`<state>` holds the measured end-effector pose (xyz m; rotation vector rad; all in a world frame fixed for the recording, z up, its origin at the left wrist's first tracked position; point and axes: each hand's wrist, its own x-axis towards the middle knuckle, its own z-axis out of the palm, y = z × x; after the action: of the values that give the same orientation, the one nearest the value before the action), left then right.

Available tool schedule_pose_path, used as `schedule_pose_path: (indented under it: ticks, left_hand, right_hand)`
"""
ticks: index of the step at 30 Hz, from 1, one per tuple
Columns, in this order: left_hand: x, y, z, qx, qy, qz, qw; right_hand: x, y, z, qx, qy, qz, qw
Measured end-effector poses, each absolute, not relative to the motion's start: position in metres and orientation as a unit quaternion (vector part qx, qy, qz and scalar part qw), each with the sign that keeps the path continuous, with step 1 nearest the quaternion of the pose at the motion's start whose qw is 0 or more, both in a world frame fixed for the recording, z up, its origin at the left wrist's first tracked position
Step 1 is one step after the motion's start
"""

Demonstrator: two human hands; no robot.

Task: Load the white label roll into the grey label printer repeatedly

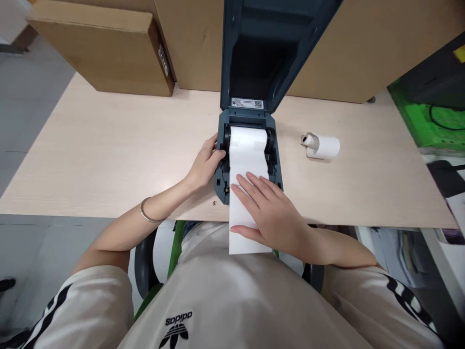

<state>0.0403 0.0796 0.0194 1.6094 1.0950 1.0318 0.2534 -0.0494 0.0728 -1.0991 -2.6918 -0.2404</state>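
A dark grey label printer (220, 182) stands on the table with its lid (225, 53) swung up. Inside it sits a white paper roll (248, 135), and its strip runs out over the table's front edge. My left hand (204, 165) grips the printer's left side, thumb on the rim and the other fingers partly hidden behind the body. Flat on the paper strip lies my right hand (269, 208), fingers stretched out, thumb apart near the strip's loose end. To the right of the printer, a small, partly unrolled white paper roll (325, 147) rests on the table.
Large cardboard boxes (192, 43) line the back of the wooden table (109, 155), with a flatter carton (109, 53) at the left. A green surface (432, 121) with a black cable is at the right. Below the front edge is a chair (144, 264).
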Motion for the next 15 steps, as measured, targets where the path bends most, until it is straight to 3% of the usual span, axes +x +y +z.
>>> schedule_pose_path:
  ticks: [15]
  left_hand:
    - [0.036, 0.083, -0.010, 0.610, 0.452, 0.409, 0.507]
  right_hand:
    - [0.255, -0.048, 0.074, -0.361, -0.923, -0.048, 0.128]
